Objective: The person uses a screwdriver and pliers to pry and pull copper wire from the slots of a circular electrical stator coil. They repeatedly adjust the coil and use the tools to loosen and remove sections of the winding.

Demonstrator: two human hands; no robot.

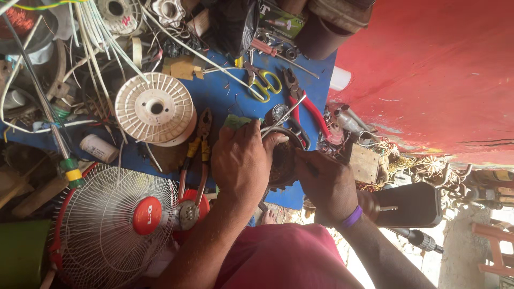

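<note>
A round, dark motor core [282, 160] is sitting at the near edge of the blue surface [214, 96], gripped between both hands. The left hand [242, 160] is closing over its top, fingers curled around the rim and pinching a thin metal rod [284, 116] that is slanting up and away. The right hand [326, 184], wearing a purple wristband [352, 217], is wrapping around the core's other side, fingers closed against it. Just beyond the hands, red-handled pliers [308, 109] and yellow-handled scissors [264, 83] are lying on the surface. Orange-handled pliers [195, 155] are lying just beside the left hand, next to a white plastic spool [155, 108]. A white fan with a red hub [115, 222] is standing nearer, beside the left forearm.
</note>
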